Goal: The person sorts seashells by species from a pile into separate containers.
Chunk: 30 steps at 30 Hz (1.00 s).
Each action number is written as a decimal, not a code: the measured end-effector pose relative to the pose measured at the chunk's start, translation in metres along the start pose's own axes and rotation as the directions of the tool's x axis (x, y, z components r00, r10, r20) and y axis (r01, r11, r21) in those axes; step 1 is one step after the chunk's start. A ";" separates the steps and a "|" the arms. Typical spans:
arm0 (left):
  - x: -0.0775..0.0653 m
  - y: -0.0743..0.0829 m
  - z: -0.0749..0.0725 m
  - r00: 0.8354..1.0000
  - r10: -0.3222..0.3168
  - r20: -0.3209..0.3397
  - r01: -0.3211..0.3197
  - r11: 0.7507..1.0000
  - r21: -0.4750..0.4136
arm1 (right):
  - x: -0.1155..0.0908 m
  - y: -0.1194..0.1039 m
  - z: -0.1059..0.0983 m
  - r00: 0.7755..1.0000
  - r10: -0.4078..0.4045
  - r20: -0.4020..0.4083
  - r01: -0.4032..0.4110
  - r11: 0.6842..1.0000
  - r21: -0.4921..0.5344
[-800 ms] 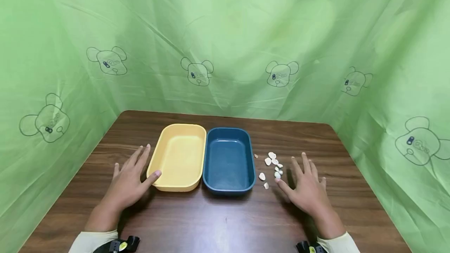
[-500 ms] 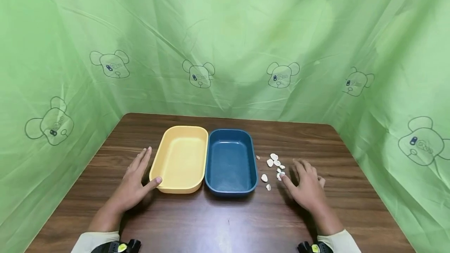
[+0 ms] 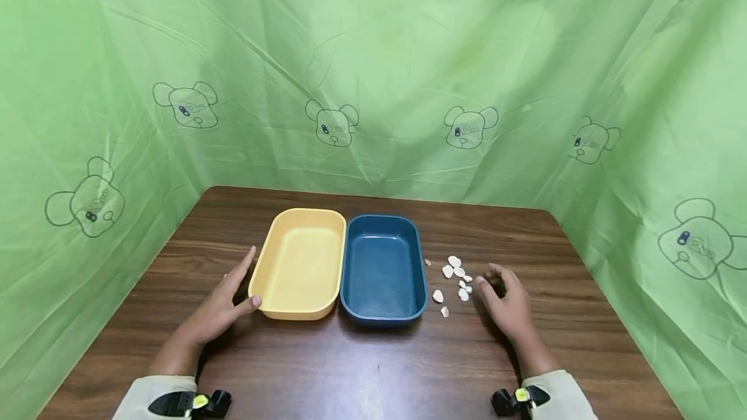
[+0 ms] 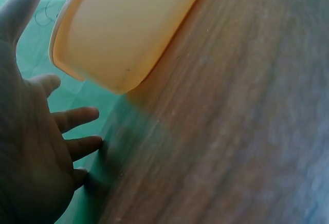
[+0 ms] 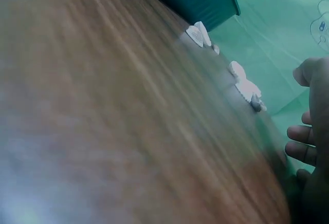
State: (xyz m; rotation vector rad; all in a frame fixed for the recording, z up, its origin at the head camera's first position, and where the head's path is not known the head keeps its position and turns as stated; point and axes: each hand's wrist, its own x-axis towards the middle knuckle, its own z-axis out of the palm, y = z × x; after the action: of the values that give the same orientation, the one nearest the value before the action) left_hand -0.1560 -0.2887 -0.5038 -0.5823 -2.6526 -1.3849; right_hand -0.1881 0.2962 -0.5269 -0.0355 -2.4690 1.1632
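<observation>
Several small white shells lie loosely scattered on the table, right of a blue tray. In the right wrist view some shells show close to the fingers. My right hand hovers just right of the shells, its fingers loosely bent and thumb apart, with nothing visible in its grasp. My left hand stays beside the yellow tray, fingers extended and thumb near its front left corner. Whether that thumb touches the tray I cannot tell.
The two trays stand side by side on the dark wooden table. A green curtain with bear-like drawings surrounds the table's back and sides. Single shells lie close to the blue tray's right side.
My right hand's fingers have bent inward from a spread pose beside the shells. The left fingers have drawn closer together, and that hand stays by the yellow tray. The shells look undisturbed.
</observation>
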 end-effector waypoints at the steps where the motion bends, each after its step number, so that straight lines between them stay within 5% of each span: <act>1: 0.000 -0.001 0.000 1.000 0.001 0.005 -0.001 1.000 -0.006 | 0.002 0.001 0.001 1.000 0.000 -0.003 0.000 1.000 0.008; 7: -0.002 -0.006 0.001 0.999 0.032 0.030 -0.031 0.999 -0.041 | 0.014 0.007 0.005 1.000 -0.018 0.003 0.018 1.000 0.022; 13: 0.000 -0.008 0.002 0.996 0.065 0.058 -0.062 0.997 -0.050 | 0.033 0.018 0.009 0.992 -0.038 0.121 0.037 0.999 0.014; 17: 0.000 -0.008 0.002 0.996 0.061 0.068 -0.058 0.997 -0.048 | 0.044 0.022 0.010 0.977 -0.059 0.206 0.061 0.998 0.001; 30: 0.000 -0.009 0.002 0.995 0.037 0.088 -0.037 0.999 -0.007 | 0.068 0.023 0.015 0.951 -0.084 0.298 0.094 0.995 -0.021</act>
State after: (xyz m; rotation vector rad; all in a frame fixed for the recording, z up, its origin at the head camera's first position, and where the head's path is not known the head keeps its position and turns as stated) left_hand -0.1597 -0.2919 -0.5121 -0.7058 -2.6921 -1.3874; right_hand -0.2587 0.3134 -0.5282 0.2570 -2.7182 1.1590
